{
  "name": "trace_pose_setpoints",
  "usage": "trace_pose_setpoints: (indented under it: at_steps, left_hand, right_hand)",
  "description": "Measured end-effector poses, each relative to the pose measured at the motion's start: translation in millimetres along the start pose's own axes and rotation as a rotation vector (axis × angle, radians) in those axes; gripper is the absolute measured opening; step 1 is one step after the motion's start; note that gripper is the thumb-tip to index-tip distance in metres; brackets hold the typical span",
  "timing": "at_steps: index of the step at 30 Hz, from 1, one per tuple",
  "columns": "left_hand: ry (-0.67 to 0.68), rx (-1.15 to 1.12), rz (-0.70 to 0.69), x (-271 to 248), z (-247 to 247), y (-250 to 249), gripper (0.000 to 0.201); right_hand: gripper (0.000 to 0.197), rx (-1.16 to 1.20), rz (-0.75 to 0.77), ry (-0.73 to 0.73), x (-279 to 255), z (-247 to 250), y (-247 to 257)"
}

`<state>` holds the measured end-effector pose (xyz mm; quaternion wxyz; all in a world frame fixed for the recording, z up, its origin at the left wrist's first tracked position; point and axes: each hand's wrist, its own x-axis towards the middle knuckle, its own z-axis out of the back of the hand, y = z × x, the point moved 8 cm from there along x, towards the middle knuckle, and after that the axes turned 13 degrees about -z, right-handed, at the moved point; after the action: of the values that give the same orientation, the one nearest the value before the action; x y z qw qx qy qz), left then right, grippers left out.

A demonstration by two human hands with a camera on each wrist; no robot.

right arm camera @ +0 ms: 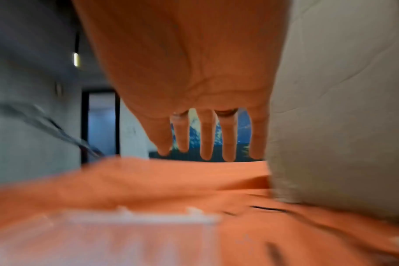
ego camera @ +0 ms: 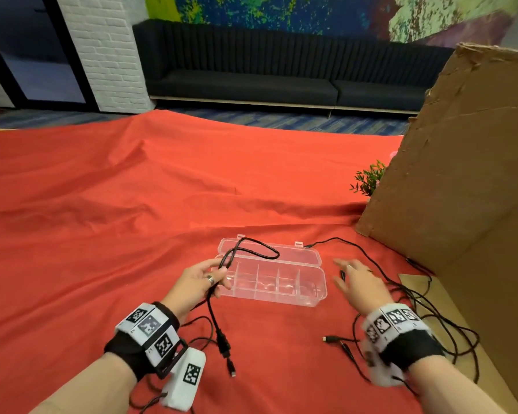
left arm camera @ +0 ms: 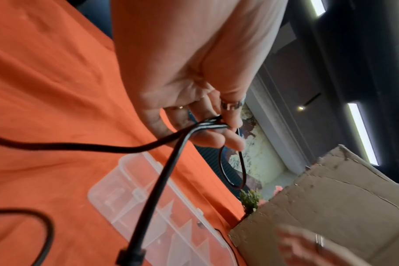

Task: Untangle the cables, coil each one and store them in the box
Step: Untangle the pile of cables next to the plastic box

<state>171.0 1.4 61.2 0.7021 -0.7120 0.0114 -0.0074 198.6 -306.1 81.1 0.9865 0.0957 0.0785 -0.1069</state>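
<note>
A clear plastic compartment box (ego camera: 317, 289) lies open on the red cloth, its lid (ego camera: 311, 256) folded back. My left hand (ego camera: 205, 277) pinches a thick black cable (ego camera: 214, 316) just left of the box; a loop (ego camera: 259, 249) of it stands over the lid, and its plug ends (ego camera: 225, 348) hang near my wrist. In the left wrist view the cable (left arm camera: 162, 178) is held between thumb and fingers (left arm camera: 216, 138). My right hand (ego camera: 352, 277) hovers right of the box, fingers spread and blurred, holding nothing. Thin black cables (ego camera: 416, 297) sprawl under and right of it.
A large cardboard sheet (ego camera: 455, 180) leans at the right, with a flat cardboard piece (ego camera: 491, 339) below it. A small green plant (ego camera: 368, 177) peeks out behind it. Red cloth (ego camera: 102, 204) covers the table. A dark bench (ego camera: 251, 82) stands beyond.
</note>
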Motion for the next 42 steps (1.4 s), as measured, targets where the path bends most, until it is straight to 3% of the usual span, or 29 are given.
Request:
trace_pose_setpoints:
  at_steps: [2,4,6,8,9,13,17,19,24,28,33,35,37,40,42]
  left_hand:
    - [0.084,0.038,-0.037,-2,-17,-16,0.018]
    - [0.164,0.053,-0.079,-5,-33,-30,0.018]
    - [0.225,0.073,-0.122,-8,-43,-40,0.014]
    - [0.275,0.089,-0.16,-11,-47,-44,0.006]
    - [0.29,0.096,-0.166,-12,-47,-44,0.005]
    - [0.377,0.214,-0.151,-14,-42,-31,0.018]
    - [0.417,0.44,-0.194,-10,-21,-13,0.025]
    - [0.397,0.491,-0.164,-9,-5,-6,0.026]
    - [0.336,0.393,-0.036,-13,25,14,0.036]
    - [0.352,0.337,0.0,-14,19,19,0.031]
    - [0.305,0.335,-0.068,-7,13,-5,0.027]
    - [0.325,0.39,-0.131,-8,-3,-23,0.025]
    - [0.366,0.416,-0.191,-9,-23,-35,0.022]
    - [0.461,0.392,-0.24,-12,-55,-42,0.017]
    - [0.489,0.391,-0.252,-14,-65,-44,0.009]
  right_hand:
    - [0.06,0.454,0.119,0.096,-19,14,59]
    - [0.068,0.766,0.145,0.339,-40,14,106]
    - [0.053,0.955,0.135,0.502,-52,10,130]
    - [0.023,0.994,0.189,0.477,-56,15,140]
    - [0.018,1.001,0.208,0.438,-55,18,140]
    - [0.031,1.172,0.138,0.316,-48,26,123]
    - [0.034,1.598,0.026,0.442,-41,36,94]
    - [0.035,1.718,-0.034,0.408,-31,43,70]
    - [0.038,1.526,-0.255,-0.017,-3,55,-23]
    - [0.048,1.06,-0.361,-0.18,4,51,-66]
    - [0.037,0.581,-0.509,-0.068,0,20,-87]
    - [0.038,0.433,-0.406,-0.152,-13,25,-61]
    - [0.04,0.471,-0.116,-0.219,-31,32,-7]
    - [0.041,0.493,0.271,0.085,-65,16,79]
    - [0.014,0.475,0.377,0.228,-77,12,107]
